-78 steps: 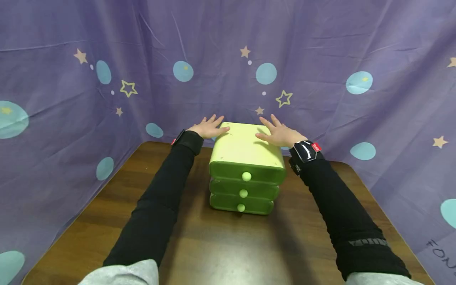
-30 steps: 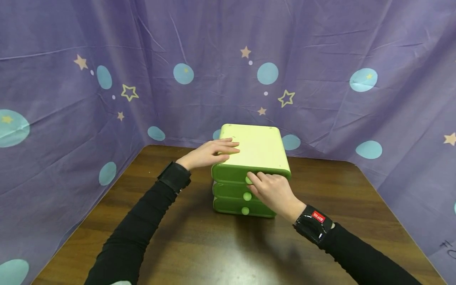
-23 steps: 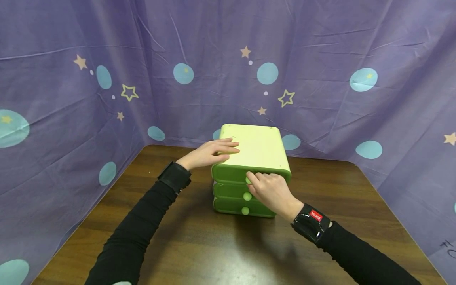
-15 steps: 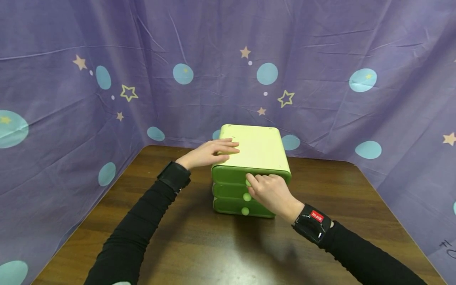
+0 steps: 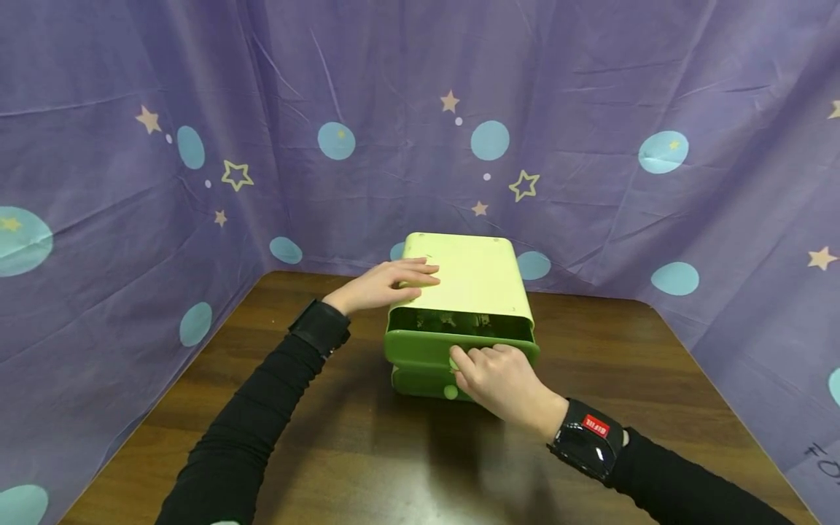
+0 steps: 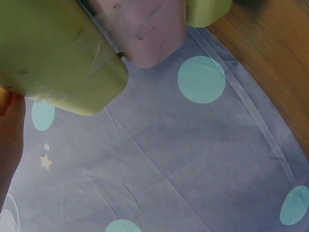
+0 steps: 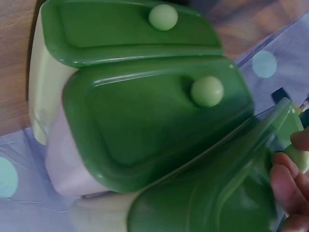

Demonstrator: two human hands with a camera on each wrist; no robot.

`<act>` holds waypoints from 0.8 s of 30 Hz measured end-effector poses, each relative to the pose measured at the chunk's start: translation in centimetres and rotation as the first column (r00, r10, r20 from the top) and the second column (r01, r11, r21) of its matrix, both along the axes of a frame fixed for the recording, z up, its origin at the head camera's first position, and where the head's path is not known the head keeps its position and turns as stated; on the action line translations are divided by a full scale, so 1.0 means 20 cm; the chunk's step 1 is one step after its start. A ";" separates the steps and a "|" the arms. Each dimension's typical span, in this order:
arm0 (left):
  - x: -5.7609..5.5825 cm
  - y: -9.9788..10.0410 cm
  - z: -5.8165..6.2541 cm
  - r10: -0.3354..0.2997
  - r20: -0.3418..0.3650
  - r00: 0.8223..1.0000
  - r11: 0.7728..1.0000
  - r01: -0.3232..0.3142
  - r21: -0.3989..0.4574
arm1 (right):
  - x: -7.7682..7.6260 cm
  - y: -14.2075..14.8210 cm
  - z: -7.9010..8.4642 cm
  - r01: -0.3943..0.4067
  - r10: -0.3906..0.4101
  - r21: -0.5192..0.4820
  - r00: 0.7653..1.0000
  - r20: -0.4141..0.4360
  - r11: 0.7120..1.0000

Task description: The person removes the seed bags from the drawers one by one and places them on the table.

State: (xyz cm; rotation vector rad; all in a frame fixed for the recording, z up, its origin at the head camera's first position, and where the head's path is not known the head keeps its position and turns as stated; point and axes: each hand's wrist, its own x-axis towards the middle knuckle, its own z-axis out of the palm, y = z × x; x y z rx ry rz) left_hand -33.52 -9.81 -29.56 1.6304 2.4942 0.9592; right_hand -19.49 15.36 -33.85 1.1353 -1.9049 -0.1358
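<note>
A small chest of drawers (image 5: 469,270) with a pale yellow-green top and green fronts stands on the table. Its top drawer (image 5: 420,348) is pulled partway out, and unclear shapes show in the dark inside. My right hand (image 5: 502,383) pinches that drawer's round knob (image 7: 298,157), mostly hidden behind the fingers in the head view. My left hand (image 5: 380,286) rests on the chest's left top edge, fingers fairly straight. In the right wrist view, the middle drawer knob (image 7: 207,92) and bottom drawer knob (image 7: 163,17) show on closed fronts.
The chest sits on a brown wooden table (image 5: 367,467). A purple curtain (image 5: 394,65) with blue circles and stars hangs close behind and along both sides. In the left wrist view, a pink tier (image 6: 149,34) shows on the chest's side.
Both hands hovered near the chest's back; then the left settled on its top and the right took the top knob. Since half a second ago, the right hand has drawn the top drawer outward.
</note>
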 end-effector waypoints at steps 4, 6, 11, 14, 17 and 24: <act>0.01 0.00 -0.01 -0.003 0.006 1.000 1.000 0.003 -0.003 | 0.07 -0.01 0.00 -0.024 0.024 0.002 0.999 -0.023 1.000; 0.01 -0.01 -0.01 -0.002 0.005 1.000 1.000 0.002 -0.002 | 0.09 -0.02 0.00 -0.029 0.029 -0.005 0.999 -0.034 1.000; 0.01 0.00 0.00 -0.005 0.008 1.000 1.000 0.005 -0.001 | 0.13 -0.02 0.01 -0.027 0.027 -0.017 0.999 -0.027 0.999; 0.00 0.00 0.01 -0.007 0.003 1.000 1.000 0.007 -0.002 | 0.14 -0.02 0.02 -0.031 0.030 -0.020 0.999 -0.034 0.999; -0.01 0.00 0.01 -0.006 -0.007 1.000 1.000 0.006 -0.002 | 0.16 -0.02 0.02 -0.038 0.037 -0.020 0.997 -0.067 0.999; 0.00 0.00 0.02 -0.005 -0.008 1.000 1.000 0.005 0.000 | 0.20 -0.01 0.01 -0.061 0.058 -0.020 0.992 -0.116 0.998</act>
